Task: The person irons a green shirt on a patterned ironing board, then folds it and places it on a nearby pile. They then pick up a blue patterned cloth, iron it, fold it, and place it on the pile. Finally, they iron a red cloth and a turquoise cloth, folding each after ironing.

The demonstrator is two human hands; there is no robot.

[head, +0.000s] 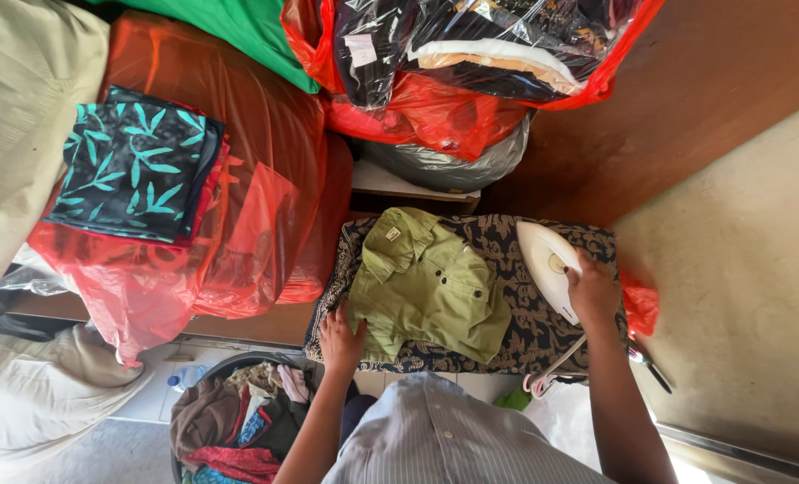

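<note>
A folded olive-green shirt [426,282] lies on a small board covered in dark patterned cloth [543,336]. My left hand [340,339] rests flat on the shirt's lower left edge, fingers spread. My right hand [591,289] grips the handle of a white iron [543,260], which stands on the patterned cloth just right of the shirt. The iron's cord [556,366] loops down below my right wrist.
A large red plastic bag [265,197] with a folded dark leaf-print garment [135,166] on top sits to the left. More bagged clothes [471,54] are piled behind the board. A basket of mixed clothes [238,421] stands at lower left. A plain wall [740,269] is on the right.
</note>
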